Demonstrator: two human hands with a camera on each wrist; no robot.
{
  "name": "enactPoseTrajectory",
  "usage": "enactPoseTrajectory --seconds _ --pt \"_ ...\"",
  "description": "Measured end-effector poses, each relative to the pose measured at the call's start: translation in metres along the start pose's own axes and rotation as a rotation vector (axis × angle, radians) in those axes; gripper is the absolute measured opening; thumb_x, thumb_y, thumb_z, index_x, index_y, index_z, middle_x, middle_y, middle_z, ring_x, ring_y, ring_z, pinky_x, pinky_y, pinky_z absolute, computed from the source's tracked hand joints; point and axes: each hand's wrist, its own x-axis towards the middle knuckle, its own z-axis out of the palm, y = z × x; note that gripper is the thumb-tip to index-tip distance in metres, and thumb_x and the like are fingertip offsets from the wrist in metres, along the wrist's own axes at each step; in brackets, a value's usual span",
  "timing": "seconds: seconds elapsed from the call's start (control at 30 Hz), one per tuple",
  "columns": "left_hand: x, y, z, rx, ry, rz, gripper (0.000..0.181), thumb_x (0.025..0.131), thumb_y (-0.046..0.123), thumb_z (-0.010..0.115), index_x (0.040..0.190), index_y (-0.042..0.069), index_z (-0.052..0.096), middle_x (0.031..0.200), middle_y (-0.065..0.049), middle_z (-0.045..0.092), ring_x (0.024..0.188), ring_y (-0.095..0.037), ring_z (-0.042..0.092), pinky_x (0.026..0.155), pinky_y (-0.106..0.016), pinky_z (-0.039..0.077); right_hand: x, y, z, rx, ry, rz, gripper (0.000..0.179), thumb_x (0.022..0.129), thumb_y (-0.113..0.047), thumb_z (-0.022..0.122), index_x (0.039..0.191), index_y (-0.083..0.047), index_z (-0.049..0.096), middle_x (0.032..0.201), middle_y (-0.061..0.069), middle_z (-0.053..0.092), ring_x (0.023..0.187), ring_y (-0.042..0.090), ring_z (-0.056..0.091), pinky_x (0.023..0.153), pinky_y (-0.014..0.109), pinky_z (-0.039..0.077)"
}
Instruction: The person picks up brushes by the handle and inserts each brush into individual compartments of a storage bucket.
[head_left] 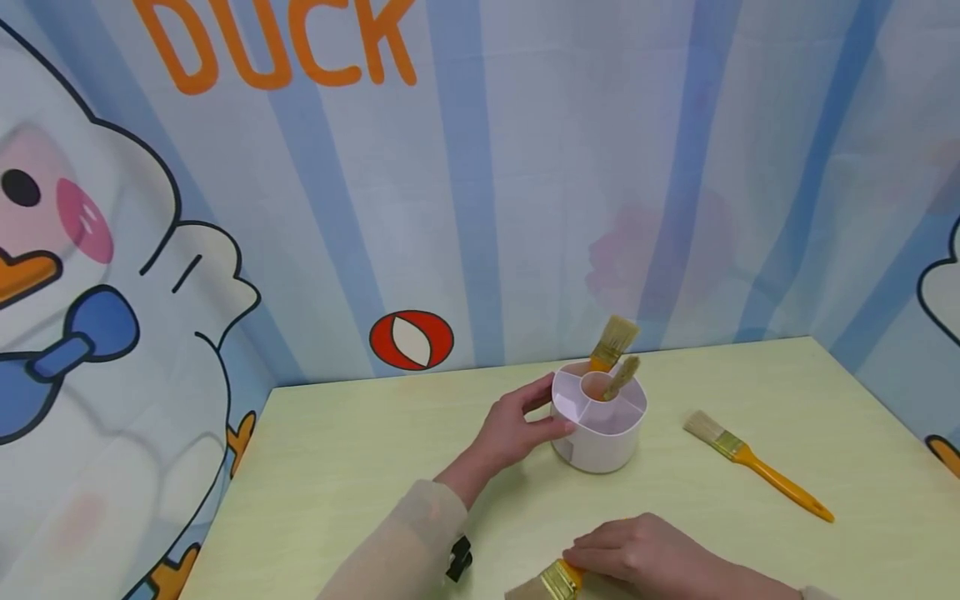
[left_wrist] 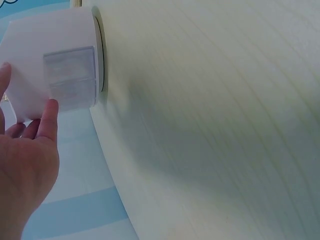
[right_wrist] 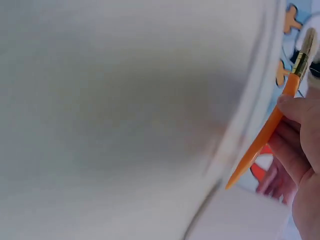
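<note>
A pale lilac divided organizer (head_left: 603,442) stands upright on the table, a round cup at its centre. My left hand (head_left: 517,425) grips its left side, thumb at the front rim; the left wrist view shows fingertips against the wall (left_wrist: 30,50) beside a clear label. One paintbrush (head_left: 615,340) stands bristles up in a back compartment, and another paintbrush (head_left: 622,377) leans in the centre cup. Nearer the front, my right hand (head_left: 652,554) pinches the orange handle (right_wrist: 265,130) of a flat paintbrush, its bristles (head_left: 528,590) pointing left in the head view.
To the organizer's right, a paintbrush (head_left: 757,467) with an orange-yellow handle lies on the light wooden table (head_left: 360,467). A printed cloth backdrop (head_left: 540,167) rises behind the table's back edge. A small black piece (head_left: 459,558) shows beside the left sleeve.
</note>
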Motion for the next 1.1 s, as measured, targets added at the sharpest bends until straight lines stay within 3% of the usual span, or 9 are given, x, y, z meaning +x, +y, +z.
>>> enactPoseTrajectory --seconds 0.1,0.23,0.37,0.57,0.77,0.87,0.9,1.0,1.1 --pt "0.0 0.0 0.0 0.002 -0.004 0.004 0.074 0.096 0.025 0.084 0.162 0.023 0.05 0.159 0.0 0.056 0.146 -0.028 0.054 0.112 -0.043 0.054 -0.004 0.003 -0.012 -0.012 0.082 0.074 0.042 0.088 -0.007 0.086 0.129 -0.013 0.078 0.117 -0.003 0.08 0.104 0.009 0.077 0.086 0.015 0.06" --pt "-0.001 -0.001 -0.001 0.008 0.0 0.008 0.074 0.095 0.025 0.084 0.161 0.024 0.051 0.158 0.0 0.057 0.146 -0.028 0.054 0.112 -0.043 0.054 -0.007 0.011 -0.025 -0.094 0.26 0.088 0.024 0.104 -0.023 0.071 0.125 -0.014 0.08 0.112 -0.002 0.081 0.098 0.011 0.078 0.083 0.017 0.061" --pt "-0.001 -0.001 -0.001 0.017 0.003 0.01 0.074 0.095 0.024 0.084 0.161 0.024 0.051 0.158 0.001 0.058 0.145 -0.027 0.055 0.112 -0.042 0.054 -0.005 0.018 -0.038 -0.147 0.375 0.107 0.041 0.113 -0.038 0.049 0.123 -0.015 0.08 0.11 -0.002 0.082 0.094 0.013 0.079 0.082 0.017 0.061" --pt "-0.002 0.001 -0.001 0.009 0.004 0.021 0.072 0.096 0.02 0.083 0.161 0.023 0.052 0.157 0.0 0.058 0.145 -0.028 0.055 0.111 -0.044 0.054 0.002 0.027 -0.057 -0.155 0.461 0.188 0.044 0.111 -0.044 0.05 0.12 -0.015 0.082 0.108 -0.001 0.082 0.089 0.017 0.079 0.082 0.015 0.06" --pt "0.0 -0.002 -0.001 0.024 0.029 0.073 0.069 0.097 0.009 0.079 0.16 0.011 0.05 0.156 -0.011 0.059 0.144 -0.034 0.056 0.118 -0.055 0.046 0.01 0.038 -0.07 -0.19 0.55 0.205 0.046 0.11 -0.047 0.053 0.117 -0.013 0.083 0.105 0.001 0.083 0.087 0.017 0.08 0.079 0.016 0.061" --pt "-0.001 -0.002 -0.001 0.008 0.023 0.06 0.07 0.097 0.011 0.079 0.161 0.012 0.049 0.157 -0.01 0.058 0.145 -0.033 0.055 0.117 -0.053 0.048 0.015 0.043 -0.074 -0.172 0.61 0.223 0.046 0.107 -0.048 0.057 0.117 -0.011 0.083 0.106 0.003 0.083 0.09 0.015 0.08 0.08 0.015 0.06" --pt "-0.001 -0.002 0.0 0.0 0.019 0.049 0.071 0.097 0.014 0.08 0.161 0.013 0.049 0.158 -0.008 0.057 0.145 -0.032 0.055 0.116 -0.051 0.049 0.017 0.044 -0.076 -0.154 0.619 0.24 0.045 0.106 -0.047 0.059 0.117 -0.011 0.083 0.108 0.003 0.083 0.094 0.013 0.08 0.082 0.014 0.06" --pt "-0.002 0.0 0.0 -0.016 0.004 0.023 0.072 0.097 0.022 0.082 0.161 0.022 0.05 0.16 0.0 0.055 0.147 -0.027 0.053 0.112 -0.044 0.053 0.021 0.044 -0.078 -0.107 0.631 0.297 0.025 0.097 -0.021 0.08 0.119 -0.01 0.083 0.111 0.005 0.082 0.099 0.014 0.079 0.084 0.012 0.058" --pt "-0.002 0.001 0.001 -0.016 -0.003 0.012 0.072 0.097 0.027 0.082 0.162 0.027 0.049 0.161 0.005 0.053 0.148 -0.024 0.052 0.11 -0.04 0.055 0.025 0.045 -0.077 -0.062 0.632 0.355 0.045 0.08 0.006 0.088 0.121 -0.009 0.082 0.115 0.008 0.081 0.101 0.015 0.079 0.083 0.013 0.059"
